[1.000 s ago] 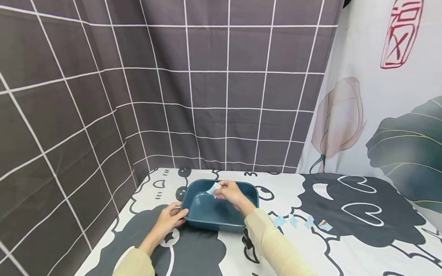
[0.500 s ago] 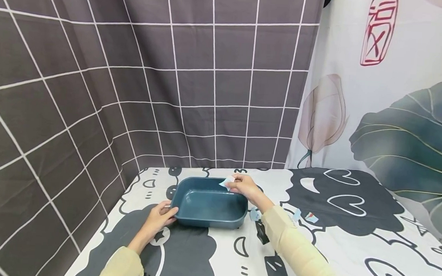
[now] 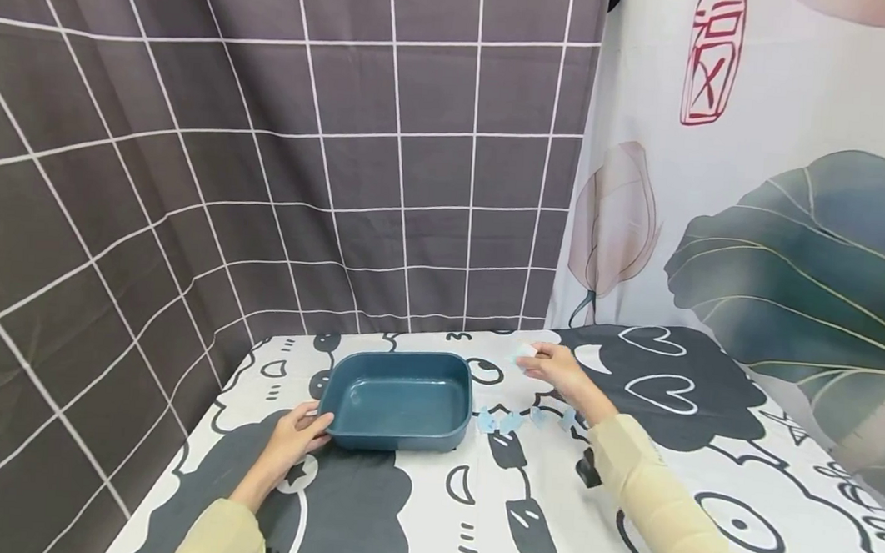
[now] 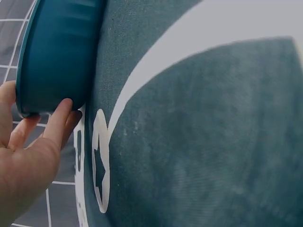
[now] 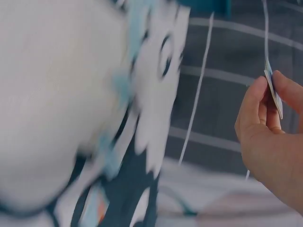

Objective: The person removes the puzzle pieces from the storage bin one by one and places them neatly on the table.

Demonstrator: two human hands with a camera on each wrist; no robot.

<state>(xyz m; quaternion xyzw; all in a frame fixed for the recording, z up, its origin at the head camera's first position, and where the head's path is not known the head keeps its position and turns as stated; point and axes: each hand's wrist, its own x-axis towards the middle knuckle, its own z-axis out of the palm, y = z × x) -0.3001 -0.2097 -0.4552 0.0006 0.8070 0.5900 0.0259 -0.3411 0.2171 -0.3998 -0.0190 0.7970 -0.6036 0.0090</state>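
Note:
A dark teal rectangular basin [image 3: 404,440] stands on the patterned cloth, and no object shows inside it. My left hand [image 3: 295,437] grips its left front corner; in the left wrist view, the thumb is at the rim and fingertips touch the outer wall of the basin [image 4: 59,52]. To the right of the basin, my right hand [image 3: 558,370] pinches a small pale blue puzzle piece [image 3: 524,353] above the cloth. The right wrist view shows this thin flat piece [image 5: 273,94] edge-on between thumb and fingers.
Several light blue puzzle pieces [image 3: 511,422] lie in a row on the cloth [image 3: 491,504], right of the basin. A dark gridded curtain [image 3: 433,176] hangs behind and to the left. A white printed curtain [image 3: 752,243] hangs at the right.
My right hand has moved from over the basin to its right, still pinching the puzzle piece. The left hand stays at the basin's corner. The head view has turned rightward.

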